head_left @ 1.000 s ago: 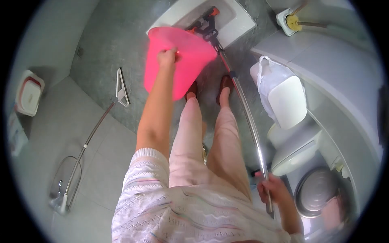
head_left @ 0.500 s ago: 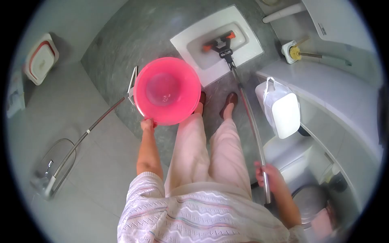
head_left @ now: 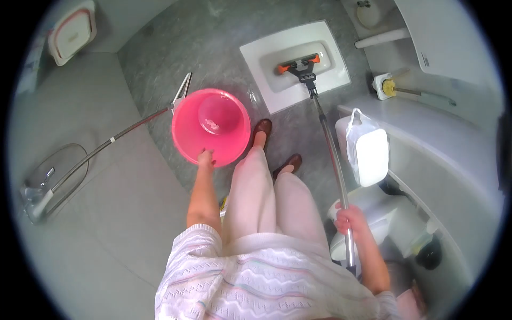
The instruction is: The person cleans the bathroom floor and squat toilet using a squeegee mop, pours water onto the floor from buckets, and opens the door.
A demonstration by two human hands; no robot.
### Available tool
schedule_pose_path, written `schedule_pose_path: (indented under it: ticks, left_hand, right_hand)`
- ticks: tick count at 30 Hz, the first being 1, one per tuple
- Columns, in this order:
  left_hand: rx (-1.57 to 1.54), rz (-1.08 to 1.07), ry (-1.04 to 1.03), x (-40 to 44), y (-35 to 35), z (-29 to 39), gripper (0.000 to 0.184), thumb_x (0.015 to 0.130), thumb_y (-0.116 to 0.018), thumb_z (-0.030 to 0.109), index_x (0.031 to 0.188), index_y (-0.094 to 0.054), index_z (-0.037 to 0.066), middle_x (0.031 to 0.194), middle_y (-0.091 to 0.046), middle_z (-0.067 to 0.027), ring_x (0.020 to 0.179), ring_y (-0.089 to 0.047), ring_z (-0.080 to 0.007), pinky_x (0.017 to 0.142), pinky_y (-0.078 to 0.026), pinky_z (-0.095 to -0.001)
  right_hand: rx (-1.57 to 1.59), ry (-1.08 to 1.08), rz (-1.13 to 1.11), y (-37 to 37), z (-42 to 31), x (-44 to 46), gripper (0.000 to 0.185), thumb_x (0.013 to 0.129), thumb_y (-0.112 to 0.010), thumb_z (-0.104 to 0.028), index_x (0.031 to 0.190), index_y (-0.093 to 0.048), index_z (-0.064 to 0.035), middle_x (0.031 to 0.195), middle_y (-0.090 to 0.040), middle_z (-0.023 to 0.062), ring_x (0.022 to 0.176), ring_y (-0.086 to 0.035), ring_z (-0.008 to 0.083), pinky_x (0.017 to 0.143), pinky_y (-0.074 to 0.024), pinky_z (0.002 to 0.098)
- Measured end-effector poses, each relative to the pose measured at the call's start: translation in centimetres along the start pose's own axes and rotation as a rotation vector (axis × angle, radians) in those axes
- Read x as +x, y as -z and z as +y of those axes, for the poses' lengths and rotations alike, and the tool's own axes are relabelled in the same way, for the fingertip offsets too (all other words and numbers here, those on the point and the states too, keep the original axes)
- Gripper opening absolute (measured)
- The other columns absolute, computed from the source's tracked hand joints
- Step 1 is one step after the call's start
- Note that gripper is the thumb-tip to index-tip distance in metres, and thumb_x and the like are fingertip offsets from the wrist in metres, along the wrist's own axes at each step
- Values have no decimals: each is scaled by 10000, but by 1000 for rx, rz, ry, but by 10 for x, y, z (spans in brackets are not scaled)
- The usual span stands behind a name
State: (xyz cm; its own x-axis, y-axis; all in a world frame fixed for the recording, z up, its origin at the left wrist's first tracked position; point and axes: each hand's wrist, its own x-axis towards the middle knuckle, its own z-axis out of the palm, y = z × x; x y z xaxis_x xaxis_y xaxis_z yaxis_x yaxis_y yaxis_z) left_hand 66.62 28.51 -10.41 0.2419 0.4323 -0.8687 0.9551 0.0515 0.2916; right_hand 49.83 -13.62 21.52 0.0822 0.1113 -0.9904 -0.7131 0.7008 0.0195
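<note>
My left hand (head_left: 206, 157) grips the near rim of a pink basin (head_left: 186, 125), its fingers bent over the edge. The basin's open side faces up, and a little water seems to glint at its bottom. On the right, my right hand (head_left: 349, 218) is wrapped round the metal pole of a mop (head_left: 333, 154). The mop's black and orange head (head_left: 304, 70) rests in a white squat toilet pan (head_left: 272, 96) set in the floor.
A squeegee (head_left: 133, 126) with a long pole lies left of the basin. On the right stand a white bin (head_left: 372, 157) with a bag and a brush (head_left: 390, 87) in a holder. A folded basin (head_left: 73, 33) hangs upper left.
The pink basin was tipped on its side, then turned open side up and moved left. My body has turned, and one foot has stepped back. The mop head stays in the pan.
</note>
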Motion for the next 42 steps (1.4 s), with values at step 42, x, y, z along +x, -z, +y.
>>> schedule_pose_path:
  ticks: [42]
  left_hand:
    - [1132,-457,-1133,-301,-285,44,254,773,-493,223,884,-539,0,859,-604,-205,826,-587,-347,746,-440,-437]
  right_hand:
    - [-311,86,68,7,78,-113,121,730,-537,-25,841,-498,-56,544,-436,-11,412,-388,59,361,-273,206]
